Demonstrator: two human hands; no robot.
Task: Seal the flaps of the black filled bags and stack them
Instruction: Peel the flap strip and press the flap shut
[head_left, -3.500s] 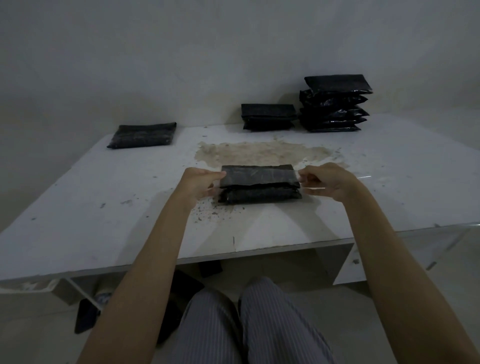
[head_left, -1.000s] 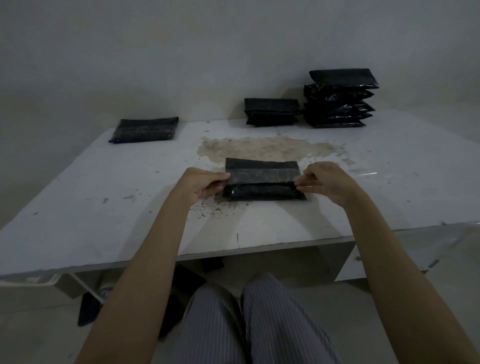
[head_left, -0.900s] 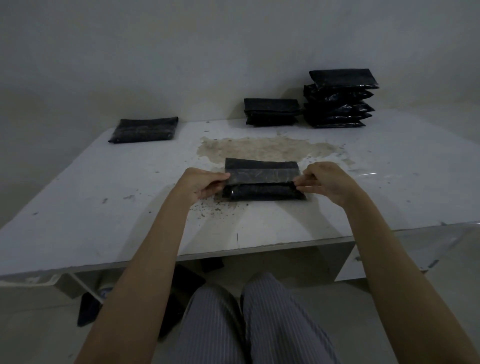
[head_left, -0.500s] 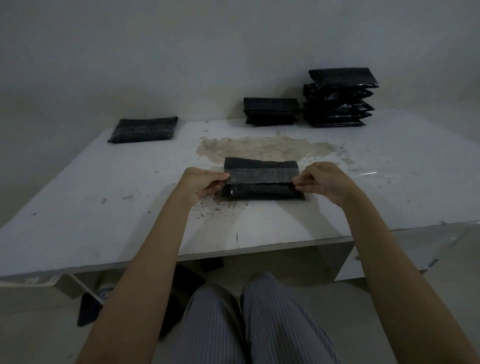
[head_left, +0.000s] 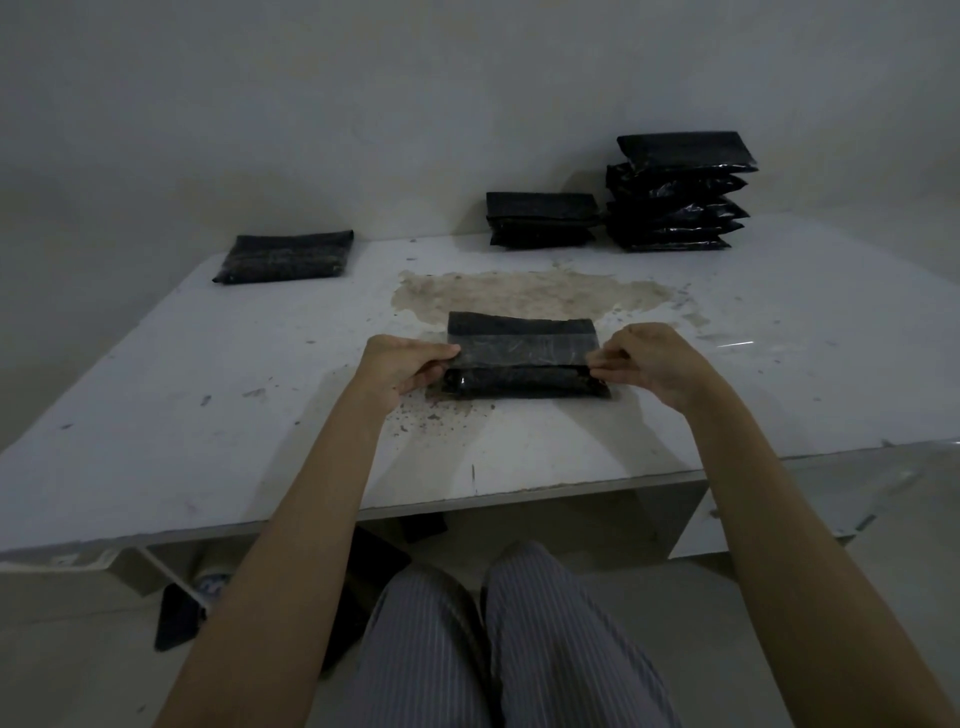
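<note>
White, stained worktop (head_left: 208, 405) is backed by a bare wall (head_left: 363, 104); between left hand (head_left: 402, 366) and right hand (head_left: 649, 364), a black bag's flap (head_left: 522, 353) is pinched at both ends.

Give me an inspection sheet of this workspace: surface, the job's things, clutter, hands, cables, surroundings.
Surface: white table, scuffed, with a brownish stain behind the work spot and dark crumbs in front of it.
Job's things: black bag at centre, its flap folded over the top; tall stack at far right; short stack beside it; single bag lying flat at far left.
Clutter: only the crumbs and stain.
Hands: left hand pinches the flap's left end; right hand pinches its right end.
Cables: nothing seen.
Surroundings: plain wall behind; dark objects on the floor under the table, too dim to identify.
</note>
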